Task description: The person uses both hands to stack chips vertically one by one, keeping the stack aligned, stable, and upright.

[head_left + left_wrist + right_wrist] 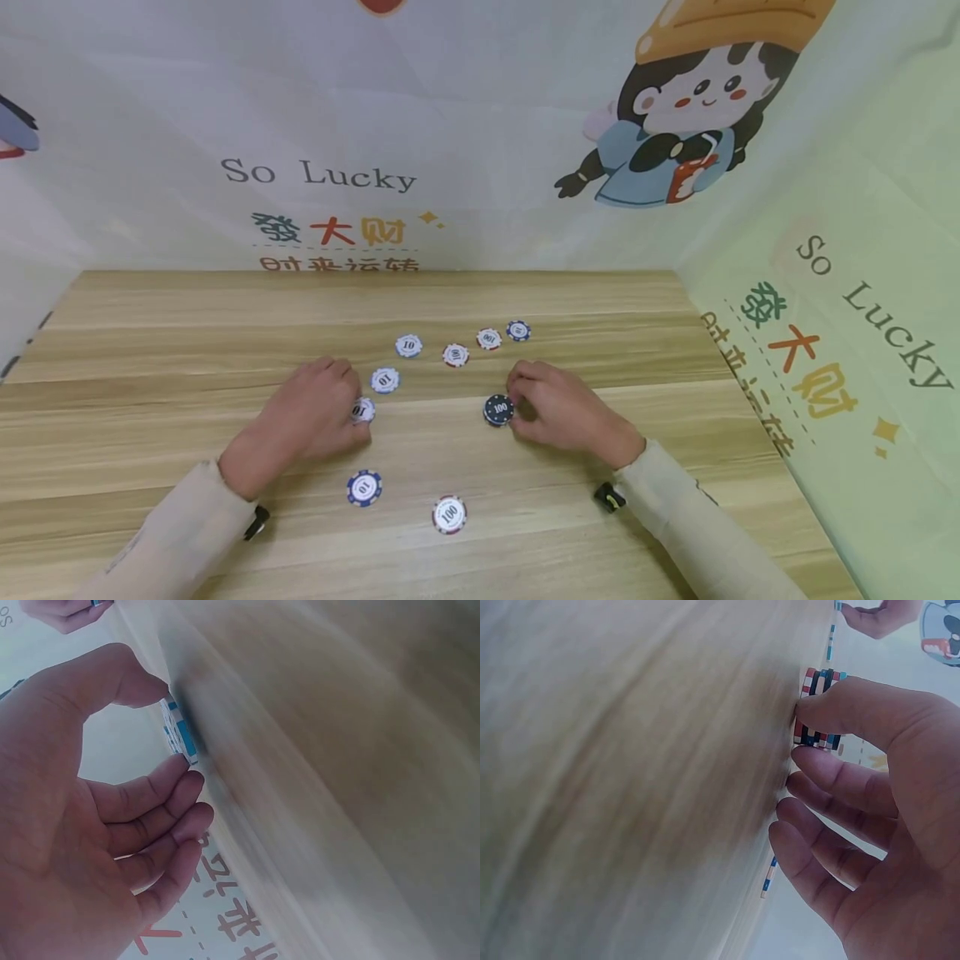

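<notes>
My left hand [307, 412] pinches a white poker chip [364, 410] marked 10 at the left. In the left wrist view, thumb and index finger meet opposite edges of that chip [181, 729], low against the wood. A short stack of poker chips [498, 409] stands right of centre, topped by a black one marked 100. My right hand [564, 410] holds this stack at its right side. The right wrist view shows the thumb and index finger on the stack [814, 735], whose edges are red, black and blue; the other fingers curve loosely beside it.
Beyond the hands lie two white chips [386, 381], two red-edged chips [455, 355] and a small blue-edged chip [518, 331]. Nearer are a blue chip [364, 488] and a red chip [449, 515]. Printed cloth [487, 167] hangs behind and right of the wooden table [187, 325].
</notes>
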A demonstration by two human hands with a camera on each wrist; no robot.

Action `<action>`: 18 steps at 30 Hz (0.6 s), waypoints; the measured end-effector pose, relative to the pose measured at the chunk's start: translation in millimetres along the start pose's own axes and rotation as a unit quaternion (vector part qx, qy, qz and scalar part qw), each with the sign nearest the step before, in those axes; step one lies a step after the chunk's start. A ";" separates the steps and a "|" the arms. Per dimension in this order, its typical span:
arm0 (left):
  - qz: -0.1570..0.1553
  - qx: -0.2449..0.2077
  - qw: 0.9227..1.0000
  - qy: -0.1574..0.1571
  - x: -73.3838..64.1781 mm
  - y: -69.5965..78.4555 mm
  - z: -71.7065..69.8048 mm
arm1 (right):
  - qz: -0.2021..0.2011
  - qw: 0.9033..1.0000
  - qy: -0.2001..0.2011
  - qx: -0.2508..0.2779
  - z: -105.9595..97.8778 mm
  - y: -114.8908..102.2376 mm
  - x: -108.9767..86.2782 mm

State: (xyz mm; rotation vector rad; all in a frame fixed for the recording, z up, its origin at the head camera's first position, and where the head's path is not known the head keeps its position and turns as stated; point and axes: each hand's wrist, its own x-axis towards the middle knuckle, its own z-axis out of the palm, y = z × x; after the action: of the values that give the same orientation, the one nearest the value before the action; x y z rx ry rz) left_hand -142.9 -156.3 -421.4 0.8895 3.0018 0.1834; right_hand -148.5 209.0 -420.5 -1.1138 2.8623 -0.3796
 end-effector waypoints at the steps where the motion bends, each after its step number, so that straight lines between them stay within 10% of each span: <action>1: 0.003 0.002 1.000 0.000 1.1 0.3 0.0 | 0.000 1.000 0.001 0.000 0.0 -0.1 0.1; 18: 0.040 0.019 0.999 0.017 15.2 17.9 -6.5 | -0.006 1.000 0.008 -0.003 2.5 1.7 -0.2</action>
State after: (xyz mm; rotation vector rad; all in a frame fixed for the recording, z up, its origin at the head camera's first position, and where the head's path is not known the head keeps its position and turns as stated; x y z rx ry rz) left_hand -146.2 -133.8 -412.5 1.0204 3.0121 0.1425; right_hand -149.1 209.8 -423.3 -1.1339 2.8733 -0.3822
